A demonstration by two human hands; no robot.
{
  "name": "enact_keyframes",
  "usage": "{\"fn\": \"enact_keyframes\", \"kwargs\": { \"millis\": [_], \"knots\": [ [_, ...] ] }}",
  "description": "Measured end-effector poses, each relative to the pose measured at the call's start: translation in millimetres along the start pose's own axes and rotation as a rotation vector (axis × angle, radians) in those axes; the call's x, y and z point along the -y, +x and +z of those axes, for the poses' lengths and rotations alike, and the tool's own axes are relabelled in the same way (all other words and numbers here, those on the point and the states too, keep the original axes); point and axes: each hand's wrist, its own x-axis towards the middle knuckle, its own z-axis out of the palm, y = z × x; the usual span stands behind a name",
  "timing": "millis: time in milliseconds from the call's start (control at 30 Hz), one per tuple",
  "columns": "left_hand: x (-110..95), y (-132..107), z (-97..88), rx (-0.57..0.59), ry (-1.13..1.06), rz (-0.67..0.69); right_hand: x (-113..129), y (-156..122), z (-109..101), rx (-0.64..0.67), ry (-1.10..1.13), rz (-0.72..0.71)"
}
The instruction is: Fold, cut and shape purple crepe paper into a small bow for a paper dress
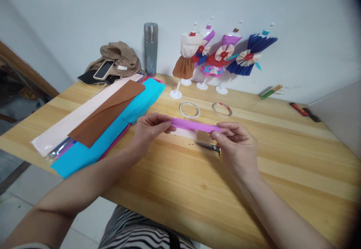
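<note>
Fingers (163,125) of both hands (238,143) pinch one purple strip (196,125) — two tape rolls (190,117) beyond.

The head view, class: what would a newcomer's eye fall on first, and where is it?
First, probably, the purple strip, held between the left hand and the right hand at mid-picture. Behind it, four small dressed stands in bright colours line the wall. On the table's left side, a brown sheet partly covers a blue sheet.

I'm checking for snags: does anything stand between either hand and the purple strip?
Nothing visible does: the left hand and right hand pinch the purple strip at opposite ends. The scissors, partly hidden by the right hand, lie on the table, not between.
</note>
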Motion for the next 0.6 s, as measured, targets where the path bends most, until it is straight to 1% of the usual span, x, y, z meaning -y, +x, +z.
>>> {"fn": "enact_keyframes", "kwargs": {
  "millis": [200,367,500,600],
  "knots": [
    [-1,3,-2.0,0.002,0.010,0.005,0,1,-1,-0.010,-0.062,-0.006],
    [5,9,-3.5,0.003,0.029,0.018,2,1,-1,-0.004,-0.117,-0.036],
    [9,11,-3.5,-0.019,0.026,0.061,-1,2,-2,-0.007,-0.160,-0.039],
    [8,10,-3.3,-0.034,0.081,0.073,-2,2,-3,-0.016,-0.183,-0.024]
  ]
}}
